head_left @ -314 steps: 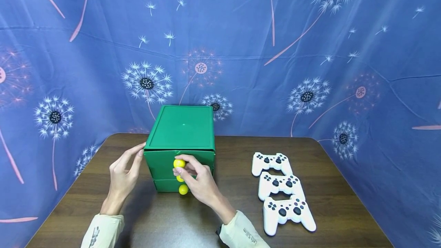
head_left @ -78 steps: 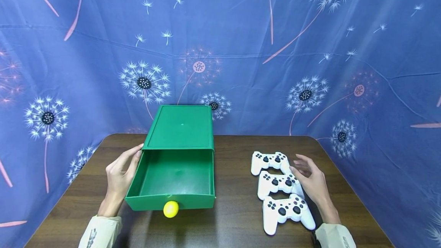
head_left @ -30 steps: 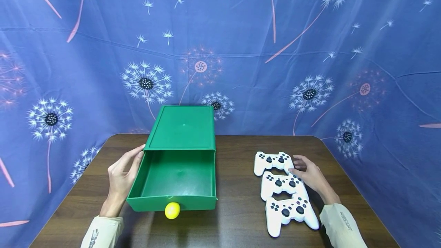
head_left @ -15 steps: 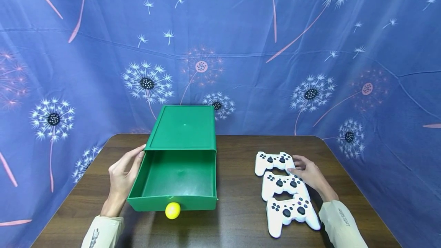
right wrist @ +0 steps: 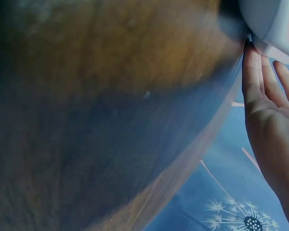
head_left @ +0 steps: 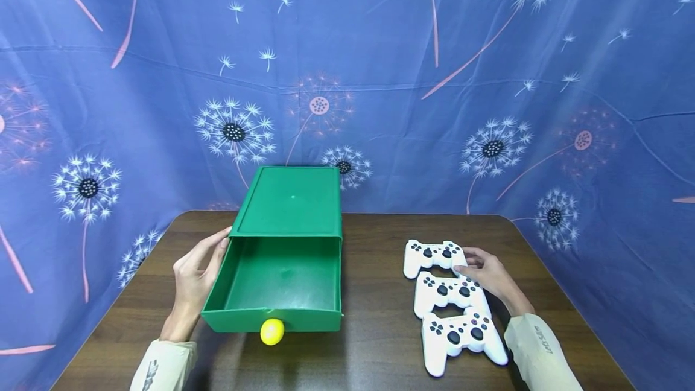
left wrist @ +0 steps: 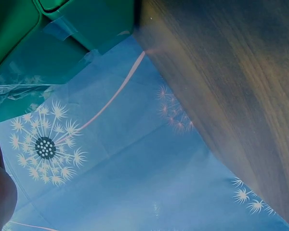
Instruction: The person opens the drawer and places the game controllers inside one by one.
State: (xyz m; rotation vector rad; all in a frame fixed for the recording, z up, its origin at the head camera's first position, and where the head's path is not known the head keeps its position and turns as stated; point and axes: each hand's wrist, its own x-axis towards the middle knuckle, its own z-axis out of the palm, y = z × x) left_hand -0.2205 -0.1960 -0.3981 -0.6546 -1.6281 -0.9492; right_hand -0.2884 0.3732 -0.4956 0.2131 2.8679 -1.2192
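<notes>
Green box (head_left: 293, 198) on the brown wooden table (head_left: 380, 318), drawer (head_left: 312, 320) pulled out from its front, the green floor of it in view from above. Yellow ball (head_left: 272, 332) sits against the drawer's front face, a little left of the middle.

Left hand (head_left: 195, 276) at the box's left side: fingertips and thumb resting at the upper front corner, fingers extended, thumb a narrow gap below. Left wrist view: green surfaces in the upper corner, a shiny clear strip (left wrist: 19, 92) across them.

Well to the right of the box, three white controllers in a close column running away from the person: far controller (head_left: 437, 249), middle controller (head_left: 452, 291), near controller (head_left: 466, 333). Each touches or overlaps its neighbour.

Right hand (head_left: 491, 276) on the side of the column away from the box. Thumb and fingers pinch the right handle of the far controller, spread narrow; how firm the grip is, I can't tell, since the wrist view catches only fingers against a white edge.

Pale sleeves on both arms: left sleeve (head_left: 164, 364) nearer the box, right sleeve (head_left: 540, 349) beyond the near controller. Behind the box, blue cloth (head_left: 380, 35) with dandelion print.
</notes>
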